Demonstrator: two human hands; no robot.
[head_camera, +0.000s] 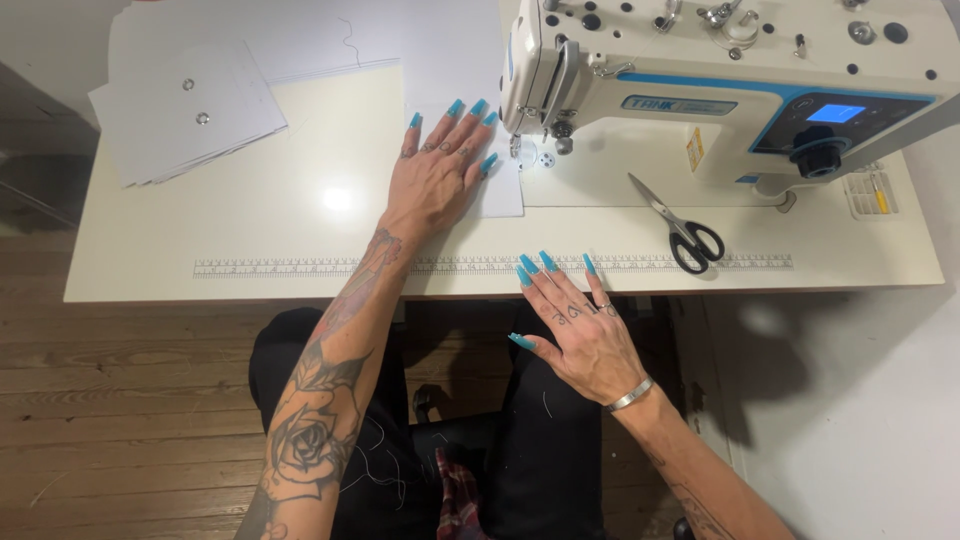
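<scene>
My left hand lies flat, fingers spread and holding nothing, on the white fabric piece beside the needle of the white-and-blue sewing machine at the cream table's back right. My right hand hovers open at the front edge, fingertips over the printed ruler strip. Black-handled scissors lie toward the right edge; a stack of white pieces overhangs the back left corner. Bare tabletop stretches between

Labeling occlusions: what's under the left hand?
The left hand lies flat on a white fabric piece on the sewing table, beside the sewing machine needle. The fabric beneath the palm is hidden.
</scene>
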